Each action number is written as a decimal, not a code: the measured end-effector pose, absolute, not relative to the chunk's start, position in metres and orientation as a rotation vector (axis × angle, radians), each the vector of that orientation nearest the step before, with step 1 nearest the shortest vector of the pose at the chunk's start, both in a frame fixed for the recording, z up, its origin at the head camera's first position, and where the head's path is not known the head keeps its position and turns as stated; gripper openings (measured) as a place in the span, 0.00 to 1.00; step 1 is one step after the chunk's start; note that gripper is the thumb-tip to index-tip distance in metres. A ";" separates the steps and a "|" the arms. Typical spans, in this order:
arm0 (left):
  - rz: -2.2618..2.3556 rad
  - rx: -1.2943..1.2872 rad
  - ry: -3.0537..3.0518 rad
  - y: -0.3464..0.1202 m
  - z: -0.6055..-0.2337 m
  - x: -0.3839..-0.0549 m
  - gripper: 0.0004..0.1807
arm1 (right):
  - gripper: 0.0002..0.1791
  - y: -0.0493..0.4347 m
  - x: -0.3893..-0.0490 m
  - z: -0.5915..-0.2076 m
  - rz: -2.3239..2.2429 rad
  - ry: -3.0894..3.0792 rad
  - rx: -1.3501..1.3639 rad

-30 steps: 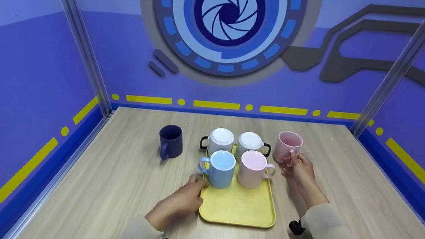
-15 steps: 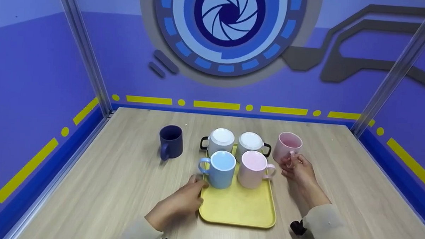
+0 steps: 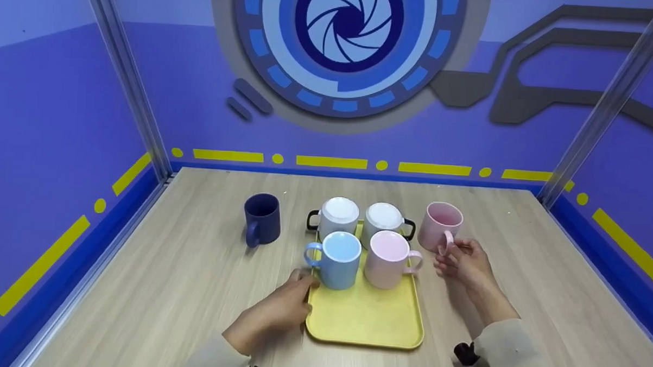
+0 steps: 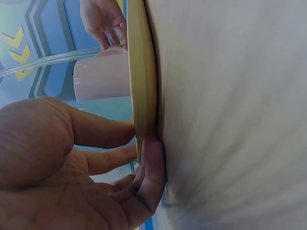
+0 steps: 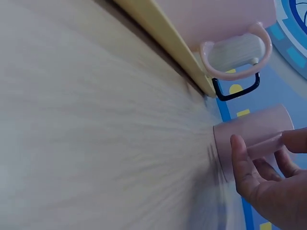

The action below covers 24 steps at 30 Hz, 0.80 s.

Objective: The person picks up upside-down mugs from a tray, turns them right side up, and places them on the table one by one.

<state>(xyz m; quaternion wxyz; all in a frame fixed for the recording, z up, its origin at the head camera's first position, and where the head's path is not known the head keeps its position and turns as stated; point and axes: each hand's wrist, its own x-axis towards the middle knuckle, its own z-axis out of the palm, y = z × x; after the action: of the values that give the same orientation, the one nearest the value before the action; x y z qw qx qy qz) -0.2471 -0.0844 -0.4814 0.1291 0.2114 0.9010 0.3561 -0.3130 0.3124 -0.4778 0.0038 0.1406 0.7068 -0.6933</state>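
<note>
My left hand pinches the left rim of a yellow tray; the left wrist view shows thumb and fingers on either side of that rim. On the tray stand a light blue mug and a pale pink mug, with flat upper faces showing. Behind them, two white mugs with black handles stand bottom up. Right of the tray, a pink mug stands upright on the table. Around its handle are the loosened fingers of my right hand, fingertips right at the handle.
A dark navy mug stands upright on the wooden table, left of the tray. Blue printed panels rise behind and at both sides, with metal posts at the corners.
My right hand has drawn back slightly to the right from the pink mug, leaving more of its handle in sight. My left hand keeps its place on the tray.
</note>
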 end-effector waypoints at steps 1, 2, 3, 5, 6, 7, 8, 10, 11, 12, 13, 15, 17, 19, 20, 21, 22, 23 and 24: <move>1.050 0.618 2.620 -0.085 -0.481 -0.247 0.28 | 0.15 0.314 -0.312 -0.477 -2.160 2.236 0.448; 1.064 0.621 2.620 -0.086 -0.481 -0.248 0.28 | 0.17 0.315 -0.310 -0.476 -2.152 2.249 0.451; 1.077 0.620 2.622 -0.087 -0.481 -0.248 0.28 | 0.18 0.317 -0.308 -0.475 -2.150 2.260 0.451; 1.114 0.605 2.618 -0.088 -0.481 -0.250 0.27 | 0.20 0.320 -0.303 -0.474 -2.144 2.277 0.450; 1.140 0.590 2.609 -0.088 -0.481 -0.251 0.26 | 0.20 0.321 -0.300 -0.473 -2.135 2.286 0.456; 1.170 0.570 2.594 -0.088 -0.482 -0.251 0.25 | 0.21 0.321 -0.297 -0.473 -2.137 2.284 0.458; 1.204 0.549 2.571 -0.088 -0.482 -0.252 0.24 | 0.20 0.322 -0.294 -0.472 -2.137 2.281 0.463; 1.311 0.501 2.486 -0.088 -0.482 -0.253 0.23 | 0.19 0.323 -0.289 -0.471 -2.135 2.285 0.464; 1.369 0.472 2.433 -0.088 -0.482 -0.253 0.23 | 0.19 0.322 -0.286 -0.471 -2.130 2.287 0.463; 1.423 0.445 2.381 -0.088 -0.482 -0.253 0.23 | 0.19 0.322 -0.284 -0.471 -2.125 2.294 0.459; 1.472 0.418 2.330 -0.088 -0.482 -0.253 0.23 | 0.18 0.321 -0.281 -0.471 -2.116 2.304 0.449; 1.537 0.373 2.262 -0.090 -0.481 -0.254 0.22 | 0.17 0.317 -0.276 -0.470 -2.084 2.331 0.424; 1.557 0.339 2.243 -0.091 -0.479 -0.254 0.22 | 0.16 0.313 -0.270 -0.469 -2.049 2.359 0.403; 1.562 0.315 2.243 -0.093 -0.477 -0.254 0.21 | 0.15 0.308 -0.265 -0.466 -2.003 2.393 0.379; 1.560 0.306 2.252 -0.094 -0.477 -0.255 0.21 | 0.15 0.305 -0.263 -0.464 -1.983 2.406 0.366; 1.555 0.297 2.265 -0.095 -0.476 -0.255 0.20 | 0.14 0.302 -0.260 -0.463 -1.968 2.416 0.349; 1.553 0.286 2.277 -0.095 -0.475 -0.256 0.20 | 0.14 0.299 -0.258 -0.461 -1.963 2.420 0.328; 1.552 0.276 2.289 -0.096 -0.475 -0.256 0.20 | 0.13 0.297 -0.256 -0.459 -1.950 2.427 0.301; 1.556 0.267 2.299 -0.096 -0.474 -0.257 0.21 | 0.12 0.294 -0.254 -0.457 -1.944 2.427 0.276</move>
<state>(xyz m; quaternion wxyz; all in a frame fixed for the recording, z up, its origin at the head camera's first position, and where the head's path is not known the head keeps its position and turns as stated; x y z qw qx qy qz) -0.2572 -0.0964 -0.4740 0.1754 0.0941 0.8116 0.5492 -0.2540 0.2935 -0.4575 0.0097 0.0884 0.7774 -0.6227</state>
